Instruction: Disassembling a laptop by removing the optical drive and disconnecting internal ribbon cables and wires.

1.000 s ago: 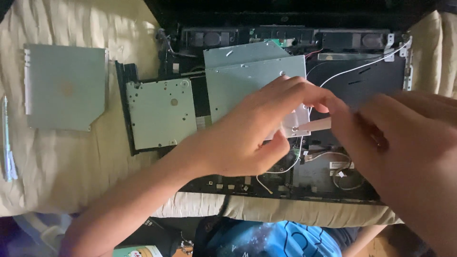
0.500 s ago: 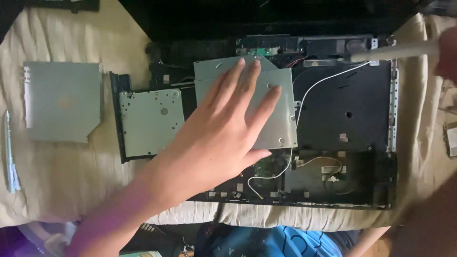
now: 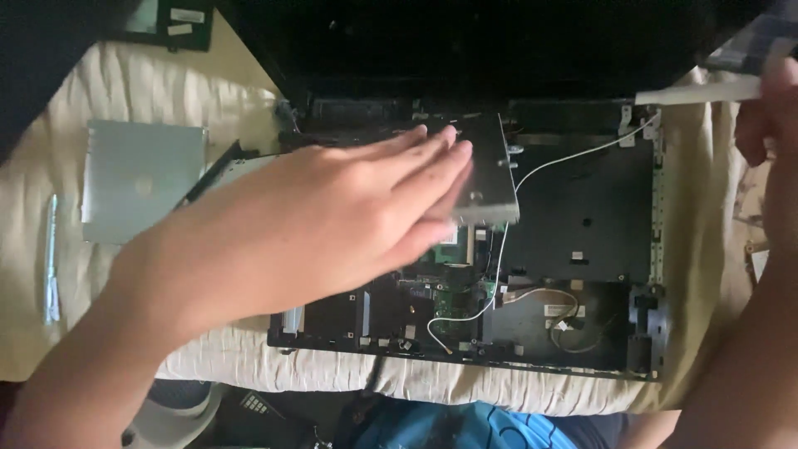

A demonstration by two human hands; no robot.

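Two hands are over an opened laptop base [image 3: 582, 224] that rests on a soft cream cloth [image 3: 125, 316]. Far left, we see a flat silver drive [image 3: 143, 191] lying by itself on the cloth, well apart from the laptop, so it is out of the way. Next comes our left hand [image 3: 332, 220], stretched wide and flat with the fingers spread. It lies on a silver metal plate [image 3: 486, 179] near the top middle of the base, and the plate looks tipped up at its edge. A thin white wire [image 3: 499, 258] runs down beside the plate. Far right, our right hand [image 3: 769, 100] pinches a pale flat strip [image 3: 694, 94], held off to the side.
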